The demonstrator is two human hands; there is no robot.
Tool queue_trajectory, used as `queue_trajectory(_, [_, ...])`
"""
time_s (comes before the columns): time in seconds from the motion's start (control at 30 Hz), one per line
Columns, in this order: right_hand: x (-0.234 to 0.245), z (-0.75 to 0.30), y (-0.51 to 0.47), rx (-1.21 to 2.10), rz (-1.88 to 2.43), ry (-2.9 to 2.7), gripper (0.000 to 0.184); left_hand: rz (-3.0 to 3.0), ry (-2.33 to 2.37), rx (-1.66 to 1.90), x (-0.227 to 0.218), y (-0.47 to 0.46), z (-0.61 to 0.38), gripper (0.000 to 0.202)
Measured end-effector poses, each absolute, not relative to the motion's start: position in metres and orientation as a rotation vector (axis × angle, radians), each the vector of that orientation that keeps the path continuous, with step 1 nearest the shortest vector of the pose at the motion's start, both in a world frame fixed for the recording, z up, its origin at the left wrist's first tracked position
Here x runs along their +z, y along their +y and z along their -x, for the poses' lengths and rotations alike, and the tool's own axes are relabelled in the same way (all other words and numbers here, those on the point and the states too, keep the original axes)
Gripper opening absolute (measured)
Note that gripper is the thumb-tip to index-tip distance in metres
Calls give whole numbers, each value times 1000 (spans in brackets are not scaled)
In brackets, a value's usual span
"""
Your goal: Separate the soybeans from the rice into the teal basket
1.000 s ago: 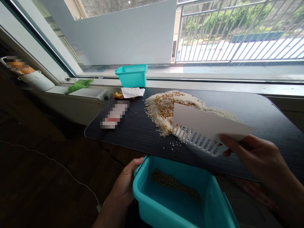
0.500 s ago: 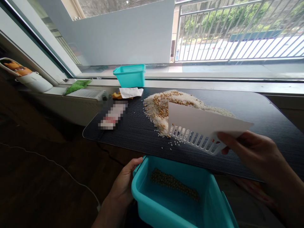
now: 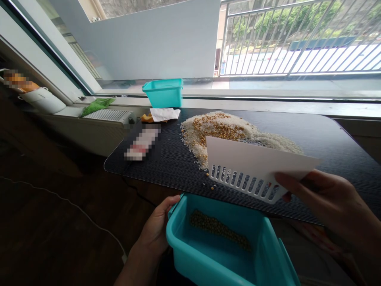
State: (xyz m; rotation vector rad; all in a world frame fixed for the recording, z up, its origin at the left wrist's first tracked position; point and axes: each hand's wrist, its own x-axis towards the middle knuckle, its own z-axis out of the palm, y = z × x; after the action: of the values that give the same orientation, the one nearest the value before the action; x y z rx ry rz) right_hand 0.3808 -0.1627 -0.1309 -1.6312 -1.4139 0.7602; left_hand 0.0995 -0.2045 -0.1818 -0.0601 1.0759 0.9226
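Observation:
My left hand [image 3: 159,226] grips the left rim of a turquoise plastic bin [image 3: 205,262], held just below the table's front edge. Dark greenish beans or peas [image 3: 218,229] lie in a strip on its floor. In my right hand [image 3: 315,190] is a white plastic scraper with a slotted edge [image 3: 258,159], pinched at its right end. Its slots face down over the front of the table. Behind it spreads a pile of white rice mixed with yellow kernels [image 3: 217,125], partly hidden by the scraper. A few loose grains lie between the pile and the bin.
On the dark table [image 3: 166,159], a second turquoise bin [image 3: 165,93] stands at the back by the window. A white tissue [image 3: 164,114] and a blurred-out flat item [image 3: 143,143] lie at the left. A white cable [image 3: 74,208] runs across the floor.
My right hand has drawn the scraper slightly toward me, away from the pile and nearer the bin. Fewer loose grains show at the table's front. My left hand keeps its grip.

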Motion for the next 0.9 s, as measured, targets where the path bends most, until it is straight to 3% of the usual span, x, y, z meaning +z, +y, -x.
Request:
queue_trajectory(0.37, [-134,-377,-148,822,1514,-1503,32,55,1073,926,-181,-206,-98,24])
queue_trajectory(0.63, [-120,-374,-159,799,1570,-1465,39,66,1018,927,-182,-205,-97,23])
queue_trajectory(0.9, [-112,-383,-172,877,1671,-1364,34,60,1011,942,-181,-204,-98,29])
